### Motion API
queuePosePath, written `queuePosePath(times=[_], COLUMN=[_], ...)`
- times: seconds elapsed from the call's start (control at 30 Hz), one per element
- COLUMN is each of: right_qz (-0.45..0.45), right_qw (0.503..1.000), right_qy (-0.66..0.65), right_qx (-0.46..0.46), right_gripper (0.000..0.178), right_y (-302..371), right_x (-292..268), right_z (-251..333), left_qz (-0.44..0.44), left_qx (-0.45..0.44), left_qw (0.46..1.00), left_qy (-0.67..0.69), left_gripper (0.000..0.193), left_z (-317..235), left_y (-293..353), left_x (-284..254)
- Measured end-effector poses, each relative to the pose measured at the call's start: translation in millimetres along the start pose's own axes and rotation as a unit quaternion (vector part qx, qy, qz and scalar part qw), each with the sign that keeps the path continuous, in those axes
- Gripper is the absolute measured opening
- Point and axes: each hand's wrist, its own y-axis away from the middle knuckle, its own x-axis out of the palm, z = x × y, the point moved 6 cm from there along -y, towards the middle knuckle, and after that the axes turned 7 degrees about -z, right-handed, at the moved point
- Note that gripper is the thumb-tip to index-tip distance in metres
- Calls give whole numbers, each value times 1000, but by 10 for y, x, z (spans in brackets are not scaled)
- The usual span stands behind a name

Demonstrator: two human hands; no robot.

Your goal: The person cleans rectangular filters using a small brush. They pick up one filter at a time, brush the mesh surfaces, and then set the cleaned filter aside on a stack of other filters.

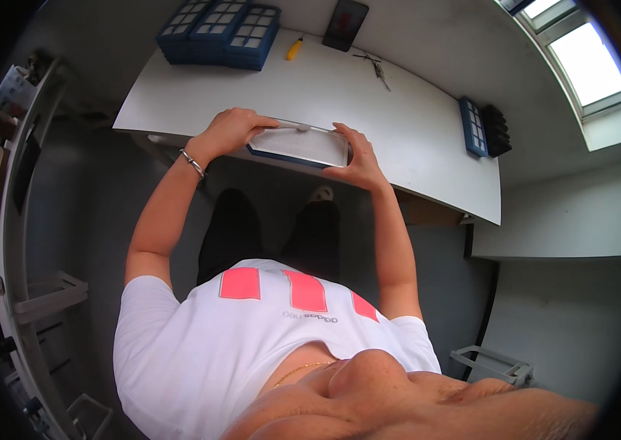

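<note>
A rectangular filter with a blue frame and white pleated surface (299, 145) is held at the front edge of the white table. My left hand (232, 133) grips its left end, the index finger stretched along the far edge. My right hand (358, 160) clasps the right end between thumb and fingers. The filter's face is turned up toward me, and a small greyish spot shows at its far edge. What lies beneath it is hidden.
Stacks of blue-framed filters (251, 59) stand at the table's (200, 95) far left. Behind are a yellow-handled tool (294, 49), a dark flat device (345, 26) and a thin metal tool (378, 71). At right, another blue-framed piece (474, 127) stands beside black stacked parts (496, 130).
</note>
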Motion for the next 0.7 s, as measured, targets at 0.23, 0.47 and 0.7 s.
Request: queuePosePath(times=[0.23, 0.47, 0.7], right_qz=[2, -8, -11], right_qw=[1000, 1000, 1000], right_qy=[-22, 8, 3], right_qx=[19, -14, -15], right_gripper=[99, 97, 95], right_y=[12, 8, 30], right_x=[11, 24, 14], right_z=[-33, -44, -13], left_qz=[7, 1, -58], left_qx=[9, -29, -61], left_qw=[1000, 999, 985], left_qy=[-28, 23, 153], left_gripper=[30, 31, 33], left_z=[-57, 525, 624], left_y=[-69, 394, 713], left_x=[-74, -328, -232])
